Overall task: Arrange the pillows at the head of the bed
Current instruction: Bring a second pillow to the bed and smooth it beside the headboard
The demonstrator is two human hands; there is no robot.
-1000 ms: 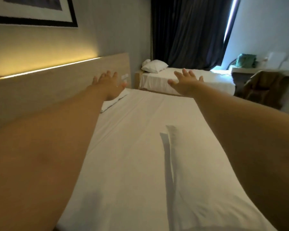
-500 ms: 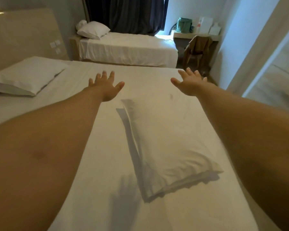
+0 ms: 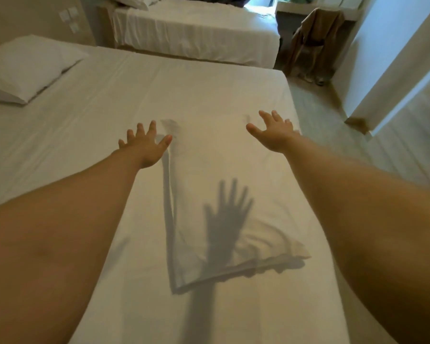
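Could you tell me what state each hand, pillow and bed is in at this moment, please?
left hand: open, empty
right hand: open, empty
loose pillow: flat mid-bed, between the hands
second pillow: lying at the bed's head
near bed: sheeted, no cover
far bed: sheeted, pillow on it

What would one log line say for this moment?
left hand: open | right hand: open | flat white fabric pillow: mid-bed, unheld | second white pillow: at head

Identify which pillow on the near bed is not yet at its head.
The pillow lying mid-mattress between the open hands; the other pillow already lies at the head end, far left.
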